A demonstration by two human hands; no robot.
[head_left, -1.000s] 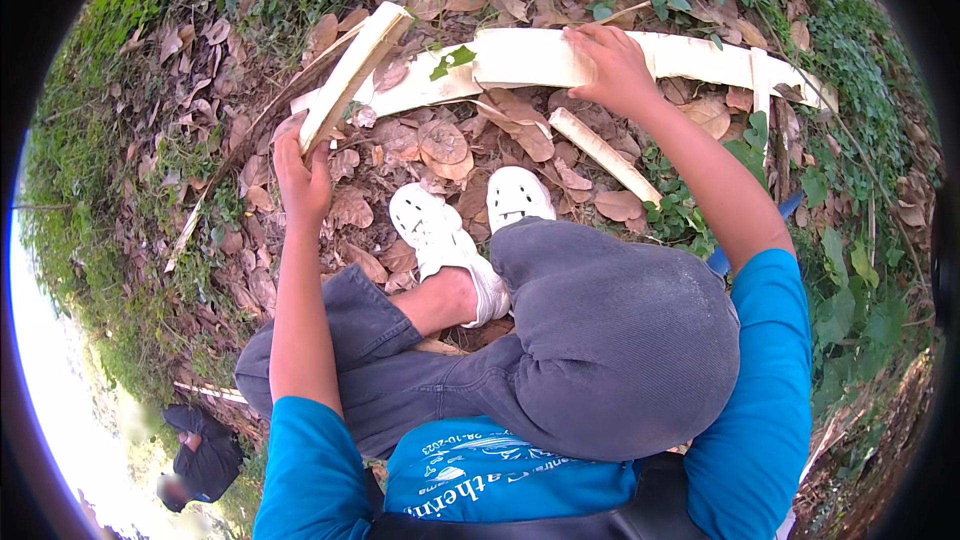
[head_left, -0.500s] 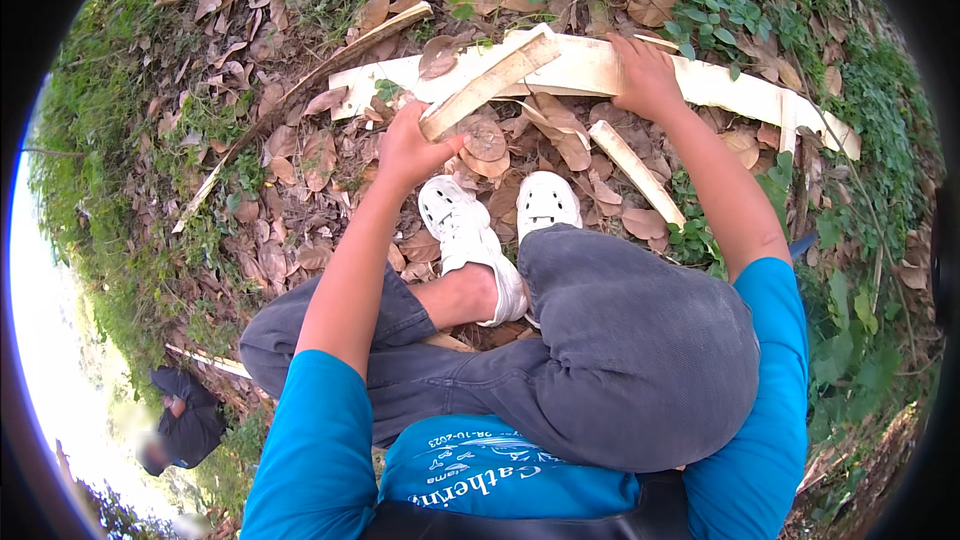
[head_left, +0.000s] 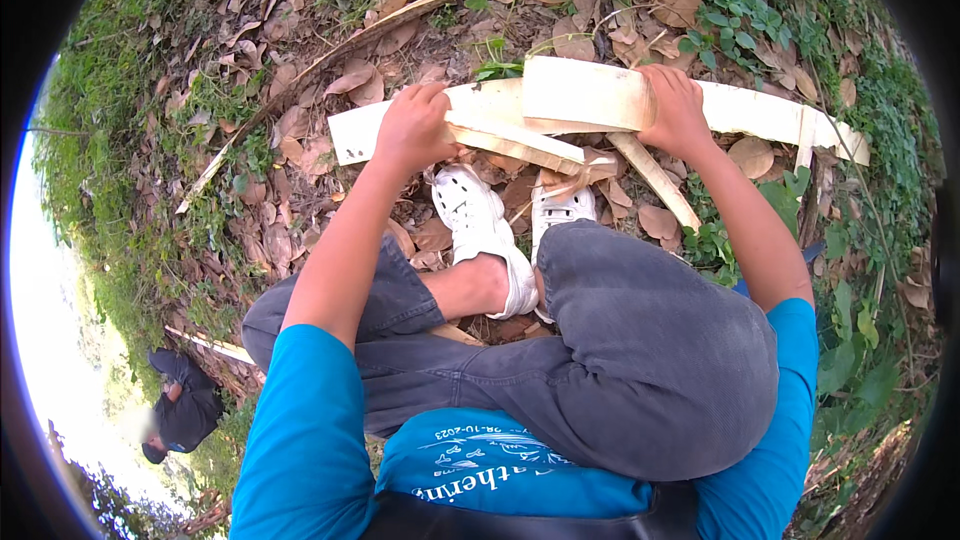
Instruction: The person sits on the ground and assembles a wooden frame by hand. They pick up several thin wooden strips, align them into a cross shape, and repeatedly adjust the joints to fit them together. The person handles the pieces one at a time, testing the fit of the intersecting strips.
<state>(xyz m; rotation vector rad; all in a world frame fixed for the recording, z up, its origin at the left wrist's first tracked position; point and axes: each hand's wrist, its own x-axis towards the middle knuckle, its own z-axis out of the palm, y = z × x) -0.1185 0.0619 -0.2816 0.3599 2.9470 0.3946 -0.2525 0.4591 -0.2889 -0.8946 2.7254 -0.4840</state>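
Note:
My left hand [head_left: 414, 128] is closed around narrow split wood strips [head_left: 520, 146], which point right above my white clogs [head_left: 470, 205]. My right hand [head_left: 679, 108] grips the right end of a short, wide, pale wood slat [head_left: 585, 93], raised above the ground. Behind both hands lies a long pale board [head_left: 755, 111]. Its left part [head_left: 358, 132] shows beside my left hand, though the short slat hides its middle. Below my right hand, a loose wood strip [head_left: 656, 180] slants down over the leaves.
Dry brown leaves [head_left: 290, 125] and green plants [head_left: 745, 10] cover the ground. A long thin stick [head_left: 330, 60] lies at the upper left. Another person in dark clothes [head_left: 188, 405] is at the far lower left. My bent knee [head_left: 670, 340] rises close below the wood.
The strips in my left hand have swung from pointing up-right to pointing right and slightly down. My right hand now holds the short wide slat up, tilted toward me.

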